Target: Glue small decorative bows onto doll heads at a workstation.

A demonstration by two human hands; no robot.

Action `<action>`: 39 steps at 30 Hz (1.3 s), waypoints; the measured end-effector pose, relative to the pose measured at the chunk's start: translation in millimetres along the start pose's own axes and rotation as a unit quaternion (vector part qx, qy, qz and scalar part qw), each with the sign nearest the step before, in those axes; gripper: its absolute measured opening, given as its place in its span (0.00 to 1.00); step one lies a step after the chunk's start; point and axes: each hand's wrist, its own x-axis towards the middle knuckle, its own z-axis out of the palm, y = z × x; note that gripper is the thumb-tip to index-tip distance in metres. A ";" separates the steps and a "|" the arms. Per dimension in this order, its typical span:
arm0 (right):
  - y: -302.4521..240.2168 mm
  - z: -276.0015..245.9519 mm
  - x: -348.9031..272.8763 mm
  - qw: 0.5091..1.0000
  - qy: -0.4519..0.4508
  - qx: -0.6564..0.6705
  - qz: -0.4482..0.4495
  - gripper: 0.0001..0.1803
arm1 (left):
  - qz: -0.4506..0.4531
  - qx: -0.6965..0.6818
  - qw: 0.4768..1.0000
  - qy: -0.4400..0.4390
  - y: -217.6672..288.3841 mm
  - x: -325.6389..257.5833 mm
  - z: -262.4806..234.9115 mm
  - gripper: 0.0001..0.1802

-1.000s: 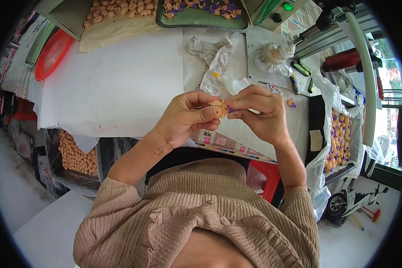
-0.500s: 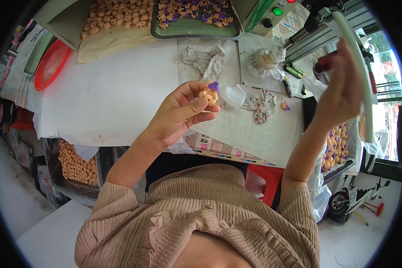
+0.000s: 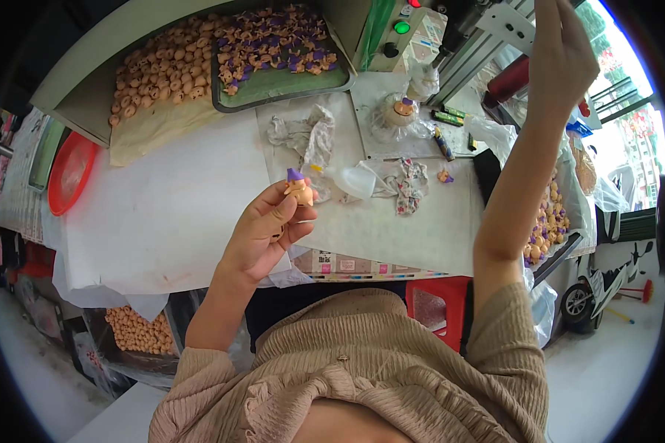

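Up Close: A Small Figurine Held Above the Counter

Now the left hand (image 3: 262, 232) pinches a small tan figurine with a purple cap (image 3: 298, 187) between thumb and fingertips, above the white-covered counter (image 3: 162, 214). The right hand (image 3: 561, 55) is raised high near the machine frame (image 3: 495, 29), fingers loosely together, gripping nothing visible. Beyond, a green tray (image 3: 288, 81) holds similar purple-capped figurines, with uncapped tan ones (image 3: 159, 70) heaped beside it.

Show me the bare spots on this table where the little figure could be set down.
Widest free patch: white sheet between the red tray and crumpled rags, left of the left hand holding the figure. Another strip lies below the squeeze bottle. Crowded: the green tray and the machine side.
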 end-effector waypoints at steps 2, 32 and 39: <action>-22.5 -25.3 -98.6 0.980 0.023 -0.188 0.062 0.11 | -0.001 0.007 1.000 0.012 4.5 -1.8 -4.6 0.17; 14.7 -203.1 -251.1 0.858 -0.090 -0.431 0.264 0.16 | 0.093 0.422 0.902 0.003 -32.5 219.0 108.1 0.18; -12.9 -151.9 -228.3 0.917 -0.121 -0.257 0.279 0.13 | 0.366 0.575 0.732 0.003 -63.5 259.3 98.9 0.16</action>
